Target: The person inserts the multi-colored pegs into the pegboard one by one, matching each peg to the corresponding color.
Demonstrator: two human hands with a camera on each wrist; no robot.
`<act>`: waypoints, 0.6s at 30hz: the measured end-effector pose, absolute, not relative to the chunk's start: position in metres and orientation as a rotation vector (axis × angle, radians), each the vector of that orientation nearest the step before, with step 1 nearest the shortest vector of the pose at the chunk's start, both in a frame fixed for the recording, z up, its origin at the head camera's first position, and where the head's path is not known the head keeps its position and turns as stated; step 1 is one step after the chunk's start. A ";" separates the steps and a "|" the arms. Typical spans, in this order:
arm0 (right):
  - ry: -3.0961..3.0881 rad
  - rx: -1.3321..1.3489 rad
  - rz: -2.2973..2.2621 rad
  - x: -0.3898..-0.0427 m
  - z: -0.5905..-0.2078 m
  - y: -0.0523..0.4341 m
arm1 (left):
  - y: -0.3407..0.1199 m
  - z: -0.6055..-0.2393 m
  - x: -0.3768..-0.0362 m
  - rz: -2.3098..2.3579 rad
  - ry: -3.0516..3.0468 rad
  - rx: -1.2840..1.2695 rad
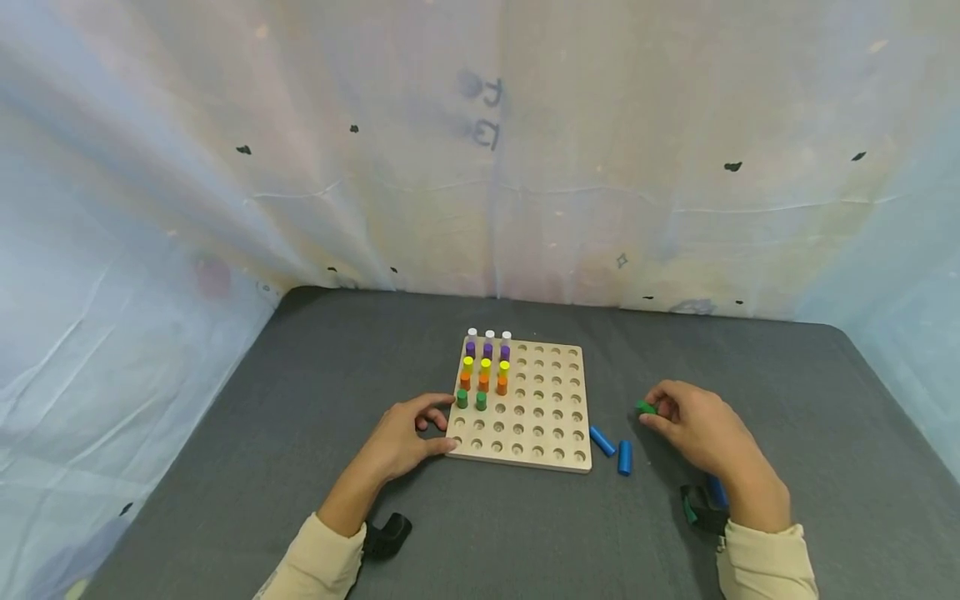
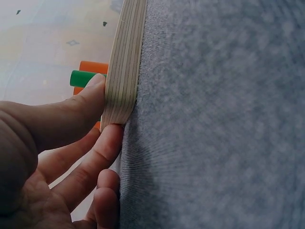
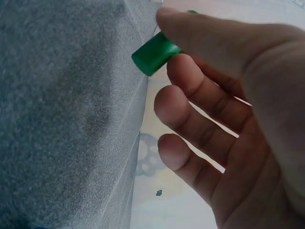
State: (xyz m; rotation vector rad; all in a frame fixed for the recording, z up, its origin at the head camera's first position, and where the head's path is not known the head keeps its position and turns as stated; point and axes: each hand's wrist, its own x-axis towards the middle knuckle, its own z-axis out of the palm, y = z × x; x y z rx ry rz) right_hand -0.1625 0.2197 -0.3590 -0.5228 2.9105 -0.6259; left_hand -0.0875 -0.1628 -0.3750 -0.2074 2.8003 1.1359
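A square wooden pegboard (image 1: 525, 460) lies on the grey table. Its left columns hold short rows of white, purple, yellow and orange pegs, plus two green pegs (image 1: 481, 402). My left hand (image 1: 405, 437) holds the board at its near left corner, thumb and fingers against the edges; the left wrist view shows the laminated edge (image 2: 125, 62) between them. To the right of the board, my right hand (image 1: 697, 421) pinches a green peg (image 3: 155, 53) between thumb and index finger, tilted just above the cloth. The other fingers of that hand are loosely bent.
Two blue pegs (image 1: 625, 458) lie on the cloth by the board's right edge. Another blue peg (image 1: 717, 492) and something green (image 1: 688, 506) show beside the right wrist, partly hidden by the black wrist camera. A pale curtain (image 1: 562, 208) hangs behind the table (image 1: 337, 350).
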 end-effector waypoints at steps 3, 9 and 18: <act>2.927 -0.525 -0.634 -0.164 -0.358 0.220 | -0.162 -0.375 -0.088 1.133 2.808 -0.209; 2.964 -0.510 -0.640 -0.164 -0.357 0.220 | -0.162 -0.378 -0.088 1.123 2.810 -0.222; 3.006 -0.543 -0.682 -0.162 -0.357 0.218 | -0.162 -0.377 -0.086 1.146 2.830 -0.207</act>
